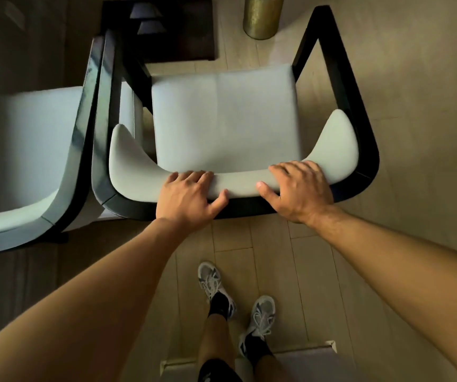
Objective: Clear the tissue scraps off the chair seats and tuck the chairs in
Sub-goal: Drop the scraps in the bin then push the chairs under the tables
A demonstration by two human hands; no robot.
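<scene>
Now left hand (187,194) and right hand (297,188) grip the chair (224,119) backrest

Pale grey chair (224,119), black frame (359,128)

We look down on a pale-cushioned armchair (224,119) with a dark frame. Our left hand (188,197) and right hand (299,188) grip the top of its curved backrest (238,183), fingers over the front edge, thumbs behind. A second matching chair (29,150) stands just beside it on the left. A gold cylindrical bin (261,16) stands on the wood floor (414,106) beyond. Our sneakers (260,321) appear below.
</scene>
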